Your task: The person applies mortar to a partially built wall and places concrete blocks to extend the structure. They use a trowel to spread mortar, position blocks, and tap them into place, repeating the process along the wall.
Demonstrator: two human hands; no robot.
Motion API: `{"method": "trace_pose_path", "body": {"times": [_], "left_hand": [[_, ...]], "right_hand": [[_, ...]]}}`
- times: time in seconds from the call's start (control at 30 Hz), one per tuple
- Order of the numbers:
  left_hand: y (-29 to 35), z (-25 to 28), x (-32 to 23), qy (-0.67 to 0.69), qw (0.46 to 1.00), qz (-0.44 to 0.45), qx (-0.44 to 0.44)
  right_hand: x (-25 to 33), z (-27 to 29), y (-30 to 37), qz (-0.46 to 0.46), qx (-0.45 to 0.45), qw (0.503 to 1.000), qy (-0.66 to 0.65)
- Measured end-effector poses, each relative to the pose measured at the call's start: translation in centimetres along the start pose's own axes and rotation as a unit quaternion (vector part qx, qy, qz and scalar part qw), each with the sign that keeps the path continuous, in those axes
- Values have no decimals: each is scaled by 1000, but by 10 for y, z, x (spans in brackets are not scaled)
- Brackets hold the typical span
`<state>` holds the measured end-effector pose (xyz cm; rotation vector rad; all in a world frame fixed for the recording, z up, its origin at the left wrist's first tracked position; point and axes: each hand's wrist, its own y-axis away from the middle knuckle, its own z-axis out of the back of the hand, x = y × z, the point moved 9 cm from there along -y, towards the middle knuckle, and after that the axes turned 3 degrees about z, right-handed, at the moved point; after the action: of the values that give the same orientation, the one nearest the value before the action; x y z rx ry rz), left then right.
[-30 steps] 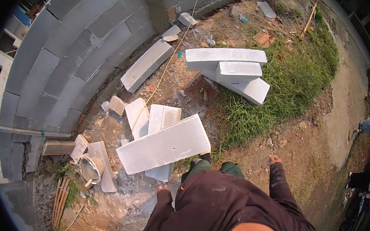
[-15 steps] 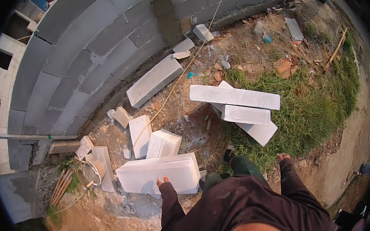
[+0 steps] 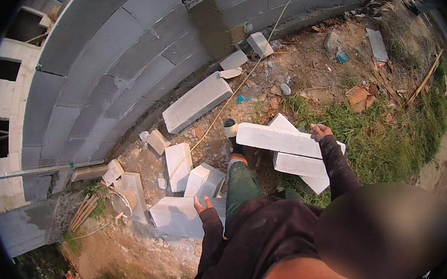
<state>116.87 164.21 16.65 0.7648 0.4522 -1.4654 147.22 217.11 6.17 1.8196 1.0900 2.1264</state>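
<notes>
Long white block [image 3: 281,138], one: topmost on stack [image 3: 301,165], right end bordering open grass [image 3: 375,142]. Bucket [image 3: 130,199], one: contents unclear. Left hand [image 3: 204,205]: fingers spread. Right hand [image 3: 320,131]: fingers curled over block, grip cannot be told.

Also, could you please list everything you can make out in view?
Block wall: one, grey, upper left.
Long block: one, pale grey, by the wall.
Stacked blocks: three visible, white, right of centre.
Lower blocks: at least three, white, left of centre.
Bucket: one, pale, lower left.
Sticks: several, brown, left of the bucket.
Cord: one, yellowish, crossing the centre.
Grass: one patch, green, right.
Trouser leg: one plainly visible, green, lower centre.
Left hand: one, over lower blocks.
Right hand: one, at stacked blocks' right end.
</notes>
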Motion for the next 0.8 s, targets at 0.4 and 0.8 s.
{"method": "trace_pose_path", "body": {"times": [0.4,0.8], "left_hand": [[-180,-282,-152,-295,900,-211,242],[-320,-335,-164,-352,867,-237,261]], "right_hand": [[-1,-278,-391,9,33,976,214],[-11,-385,-709,0,-81,927,366]]}}
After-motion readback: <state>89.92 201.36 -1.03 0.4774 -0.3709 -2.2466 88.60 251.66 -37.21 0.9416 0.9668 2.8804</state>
